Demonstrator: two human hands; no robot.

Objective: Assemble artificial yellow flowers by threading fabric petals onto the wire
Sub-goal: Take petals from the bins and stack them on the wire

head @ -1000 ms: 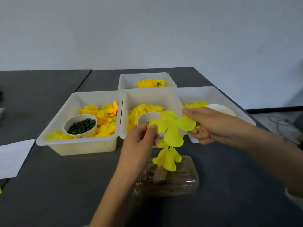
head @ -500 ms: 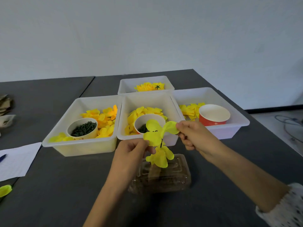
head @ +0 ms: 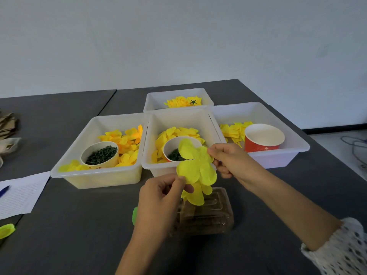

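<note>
Left hand (head: 160, 197): fingers and thumb pinch the lower left edge of the yellow fabric flower (head: 196, 167).
Right hand (head: 228, 159): fingertips pinch the flower's right petal.
Flower: held in the air just above the clear plastic box (head: 214, 215), in front of the middle tray (head: 158, 135).
Middle tray: holds loose yellow petals (head: 184, 132) and a paper cup of green pieces (head: 174, 153).
Wire: cannot tell.

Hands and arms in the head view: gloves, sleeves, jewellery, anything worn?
Both hands are bare: no gloves, rings or watch visible. The left hand and its forearm show no sleeve in frame. The right hand has a bare forearm ending in a white knit sleeve with a dark dotted, openwork pattern, pushed up the arm.
</note>
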